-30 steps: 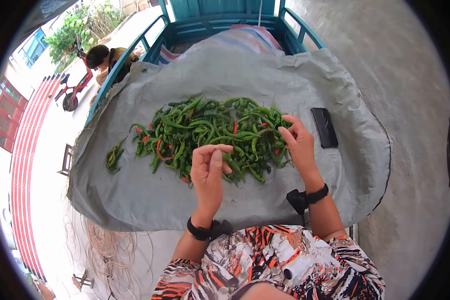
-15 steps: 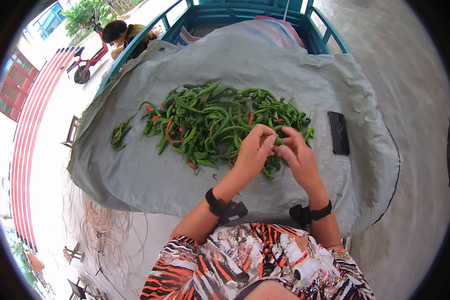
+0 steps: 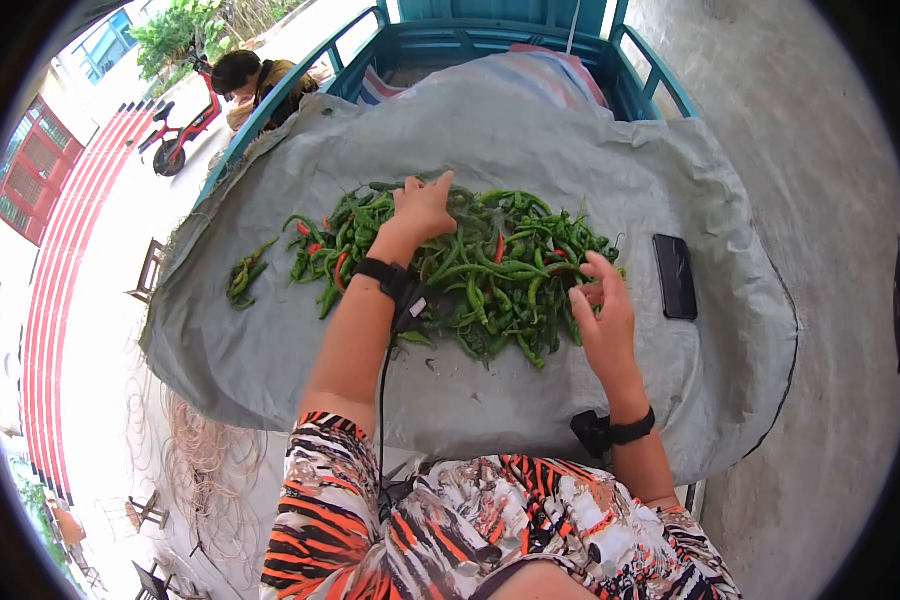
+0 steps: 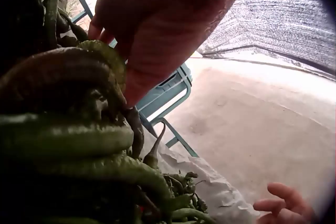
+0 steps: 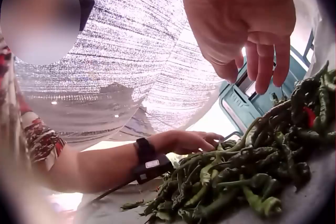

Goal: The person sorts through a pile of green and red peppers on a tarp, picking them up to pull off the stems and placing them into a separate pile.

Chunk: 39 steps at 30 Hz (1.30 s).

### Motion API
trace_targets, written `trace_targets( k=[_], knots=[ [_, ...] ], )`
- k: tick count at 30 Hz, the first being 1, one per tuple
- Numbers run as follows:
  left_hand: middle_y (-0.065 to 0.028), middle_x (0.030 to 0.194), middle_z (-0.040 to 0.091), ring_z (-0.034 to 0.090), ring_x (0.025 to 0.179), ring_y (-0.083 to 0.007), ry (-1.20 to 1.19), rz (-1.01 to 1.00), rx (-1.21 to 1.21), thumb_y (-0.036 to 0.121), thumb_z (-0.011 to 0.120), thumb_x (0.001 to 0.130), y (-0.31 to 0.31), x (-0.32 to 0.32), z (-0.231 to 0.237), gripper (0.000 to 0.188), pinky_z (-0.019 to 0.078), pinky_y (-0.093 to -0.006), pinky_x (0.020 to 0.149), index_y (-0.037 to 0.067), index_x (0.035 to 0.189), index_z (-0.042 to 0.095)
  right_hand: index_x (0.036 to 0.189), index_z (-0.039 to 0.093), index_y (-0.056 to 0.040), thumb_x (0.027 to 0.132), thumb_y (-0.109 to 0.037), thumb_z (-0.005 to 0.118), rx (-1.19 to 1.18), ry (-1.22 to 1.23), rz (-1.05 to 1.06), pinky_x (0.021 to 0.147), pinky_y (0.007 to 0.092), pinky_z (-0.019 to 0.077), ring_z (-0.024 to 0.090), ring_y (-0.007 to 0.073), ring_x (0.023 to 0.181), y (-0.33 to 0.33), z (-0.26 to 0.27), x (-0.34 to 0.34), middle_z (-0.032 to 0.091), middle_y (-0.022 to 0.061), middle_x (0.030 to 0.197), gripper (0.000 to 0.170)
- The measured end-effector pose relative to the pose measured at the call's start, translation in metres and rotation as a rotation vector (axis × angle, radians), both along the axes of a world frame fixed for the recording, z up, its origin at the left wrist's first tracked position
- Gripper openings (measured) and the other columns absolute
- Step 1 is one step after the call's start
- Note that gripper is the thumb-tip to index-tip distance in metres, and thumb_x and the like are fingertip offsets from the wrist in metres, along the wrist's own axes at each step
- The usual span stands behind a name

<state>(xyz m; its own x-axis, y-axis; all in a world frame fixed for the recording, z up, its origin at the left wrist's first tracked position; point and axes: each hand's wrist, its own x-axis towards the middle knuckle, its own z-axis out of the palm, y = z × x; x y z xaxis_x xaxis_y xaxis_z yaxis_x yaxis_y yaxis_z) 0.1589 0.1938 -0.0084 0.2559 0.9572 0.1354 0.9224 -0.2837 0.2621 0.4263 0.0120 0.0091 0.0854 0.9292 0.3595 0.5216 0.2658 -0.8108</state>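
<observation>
Green peppers with a few red ones lie in a heap on a grey sheet. My left hand rests on the heap's upper left part, fingers spread; in the left wrist view the hand touches peppers at its fingertips. My right hand is at the heap's right edge, fingers loosely bent, and nothing shows in it. In the right wrist view that hand hangs above the peppers, fingers apart. A small separate bunch of peppers lies at the left.
A black phone lies on the sheet right of the heap. Behind stands a teal cart bed with a striped cloth. At the upper left are a bent-over person and a red scooter.
My left hand has moved away from the right hand, up and left onto the heap. The green pepper piece between the hands no longer shows. My right hand has shifted slightly.
</observation>
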Motion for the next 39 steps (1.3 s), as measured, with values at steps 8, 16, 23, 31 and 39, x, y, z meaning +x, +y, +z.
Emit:
trace_targets(
  k=[8,16,23,31,39],
  knots=[
    [-0.0085,0.099,0.062,0.054,0.107,-0.0322,0.112,-0.185,0.348,0.019,0.077,0.071,-0.022,-0.010,0.007,0.042,0.0349,-0.0508,0.099,0.009,0.109,0.061,0.132,0.055,-0.0066,0.089,-0.003,0.065,-0.040,-0.099,0.036,0.073,0.0298,0.0521,0.061,0.0147,0.078,-0.014,-0.007,0.006,0.065,0.0078,0.107,0.043],
    [-0.0052,0.096,0.063,0.060,0.092,-0.0263,-0.268,-0.507,0.552,0.007,0.075,0.064,-0.140,0.038,0.034,0.045,0.0457,-0.0403,0.083,0.009,0.107,0.062,0.128,0.055,-0.0017,0.101,-0.020,0.058,-0.399,0.602,0.299,0.065,0.0242,0.0496,0.059,0.0102,0.070,-0.010,0.005,-0.022,0.064,0.0045,0.093,0.033],
    [-0.0116,0.096,0.067,0.064,0.092,-0.0320,-0.399,-0.244,0.243,0.022,0.073,0.083,-0.163,0.035,0.028,0.038,0.0510,-0.0399,0.076,0.006,0.115,0.062,0.125,0.058,-0.0023,0.100,-0.024,0.060,-0.479,0.589,0.271,0.062,0.0231,0.0469,0.058,0.0092,0.065,-0.001,-0.006,-0.001,0.064,0.0016,0.084,0.033],
    [-0.0165,0.106,0.055,0.061,0.090,-0.0388,-0.443,-0.255,-0.034,0.025,0.066,0.092,-0.172,0.057,0.022,0.045,0.0506,-0.0439,0.072,0.005,0.130,0.051,0.126,0.058,-0.0026,0.100,-0.024,0.060,-0.021,0.211,0.048,0.065,0.0249,0.0479,0.057,0.0089,0.075,0.014,0.004,0.003,0.062,0.0017,0.092,0.034],
    [-0.0150,0.101,0.061,0.059,0.097,-0.0341,-0.450,-0.478,-0.012,0.023,0.069,0.088,-0.146,0.044,0.036,0.033,0.0484,-0.0428,0.084,0.005,0.116,0.063,0.109,0.064,-0.0056,0.098,-0.018,0.061,-0.390,0.519,0.164,0.054,0.0186,0.0398,0.050,0.0022,0.062,-0.003,0.009,0.001,0.058,-0.0031,0.077,0.017]
  ],
)
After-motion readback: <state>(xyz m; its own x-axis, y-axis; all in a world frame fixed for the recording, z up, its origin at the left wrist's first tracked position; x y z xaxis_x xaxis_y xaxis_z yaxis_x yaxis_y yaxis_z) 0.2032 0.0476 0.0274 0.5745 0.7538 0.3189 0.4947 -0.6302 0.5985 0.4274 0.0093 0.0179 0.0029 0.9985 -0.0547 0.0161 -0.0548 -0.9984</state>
